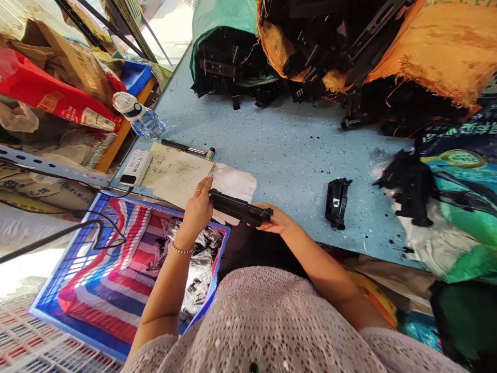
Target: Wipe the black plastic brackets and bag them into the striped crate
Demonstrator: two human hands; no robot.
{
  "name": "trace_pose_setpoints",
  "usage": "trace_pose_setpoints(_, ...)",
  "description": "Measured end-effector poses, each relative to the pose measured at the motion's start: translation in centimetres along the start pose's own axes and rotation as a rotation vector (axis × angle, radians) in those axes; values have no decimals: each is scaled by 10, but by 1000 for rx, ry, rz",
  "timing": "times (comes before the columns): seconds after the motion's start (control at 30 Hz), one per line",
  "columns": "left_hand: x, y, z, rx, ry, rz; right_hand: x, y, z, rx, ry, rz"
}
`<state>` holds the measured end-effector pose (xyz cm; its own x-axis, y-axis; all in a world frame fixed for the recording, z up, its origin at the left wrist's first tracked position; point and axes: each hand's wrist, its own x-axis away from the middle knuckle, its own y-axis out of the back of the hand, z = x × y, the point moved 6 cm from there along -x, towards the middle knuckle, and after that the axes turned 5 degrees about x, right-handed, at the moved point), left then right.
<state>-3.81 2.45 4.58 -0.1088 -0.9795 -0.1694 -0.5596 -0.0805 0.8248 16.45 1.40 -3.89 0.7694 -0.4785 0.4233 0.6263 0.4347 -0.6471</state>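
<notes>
A long black plastic part [237, 207] is held level above the near edge of the table, between my two hands. My left hand [199, 207] is closed at its left end, the fingers pointing up and away from me. Around the other end curl the fingers of my right hand [275, 220], partly hidden under the part. Beneath it lie a white cloth [235, 182] and a sheet of cardboard with handwriting [176, 173]. A second black plastic part [337, 203] rests on the table to the right.
A screwdriver-like tool [188, 148], a white device [135, 167] and a water bottle [145, 120] are at the left. Green [225, 15] and orange sacks [438, 49] spill black parts at the back. A blue crate [50, 298] with bagged pieces stands below left.
</notes>
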Motion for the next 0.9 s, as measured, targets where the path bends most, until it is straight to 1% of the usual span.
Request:
trace_pose_setpoints(0.07,4,1,-3,-6,-3,-27,-4,0,2,24,8,-16)
trace_pose_setpoints(0.13,6,-5,-9,-25,-23,-1,-7,3,5,51,52,-88)
trace_pose_setpoints(0.2,7,-15,-17,-65,-51,61,-8,8,10,66,122,-192)
trace_pose_setpoints(0.27,11,-27,-29,-93,-94,134,-4,13,16,158,208,-340)
trace_pose_setpoints(0.37,20,-49,-57,3,-261,272,12,17,30,483,391,-592)
trace_pose_setpoints(0.4,24,-56,-68,64,-330,314,17,16,33,580,437,-654)
trace_pose_setpoints(0.43,28,-62,-78,120,-387,350,21,14,34,629,459,-687)
trace_pose_setpoints(0.47,30,-66,-86,161,-422,374,24,13,33,628,458,-699)
trace_pose_setpoints(0.5,31,-68,-91,185,-432,378,26,11,31,591,445,-682)
trace_pose_setpoints(0.53,32,-66,-96,201,-421,361,27,7,28,536,431,-630)
trace_pose_setpoints(0.57,33,-58,-98,223,-394,325,28,1,26,480,426,-547)
trace_pose_setpoints(0.6,35,-45,-100,257,-354,276,32,-6,25,440,428,-436)
trace_pose_setpoints(0.63,39,-27,-99,301,-304,227,38,-14,25,427,427,-316)
trace_pose_setpoints(0.67,46,-5,-96,350,-247,187,47,-20,27,444,417,-212)
trace_pose_setpoints(0.7,54,17,-89,401,-187,178,59,-21,30,492,405,-154)
trace_pose_setpoints(0.73,65,38,-79,426,-120,212,75,-16,35,567,399,-167)
trace_pose_setpoints(0.77,76,54,-63,431,-40,282,93,-3,44,673,405,-253)
trace_pose_setpoints(0.8,88,62,-45,432,10,414,114,15,56,809,420,-408)
trace_pose_setpoints(0.83,99,64,-22,414,74,537,136,35,70,973,438,-606)
trace_pose_setpoints(0.87,107,60,5,380,160,630,158,56,83,1160,431,-810)
trace_pose_setpoints(0.9,114,51,37,328,271,685,177,75,96,1359,400,-990)
